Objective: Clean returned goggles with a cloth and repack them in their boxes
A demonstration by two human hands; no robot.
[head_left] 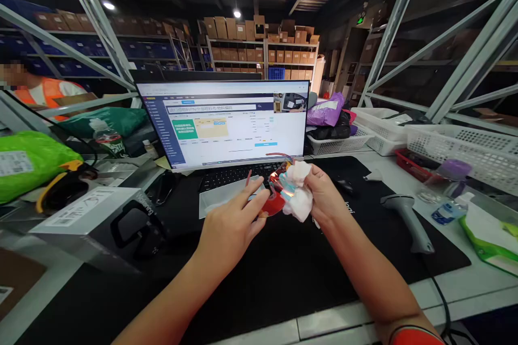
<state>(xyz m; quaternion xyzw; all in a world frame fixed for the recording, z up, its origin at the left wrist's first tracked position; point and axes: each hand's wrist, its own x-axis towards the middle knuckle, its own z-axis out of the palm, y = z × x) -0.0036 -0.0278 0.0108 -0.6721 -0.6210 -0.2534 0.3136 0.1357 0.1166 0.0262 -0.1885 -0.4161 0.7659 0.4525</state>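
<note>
Clutching a crumpled white cloth (300, 194) in the right hand (326, 197), fingers closed round it, cloth pressed onto red-lensed glasses (276, 197). Pinching the lower red lens with the left hand (230, 226), thumb and fingertips on the lens rim, remaining fingers stretched out. Held just above a black desk mat (283, 275), near its far edge. Seen from the glasses: open laptop (234, 124) at 12 o'clock, keyboard just beyond; purple parcel (326, 110) at 1 o'clock; white baskets (465, 151) at 2 o'clock; barcode scanner (407, 221) lying at 3 o'clock; grey box (93, 215) at 9 o'clock; green parcel (28, 164) at 10 o'clock.
</note>
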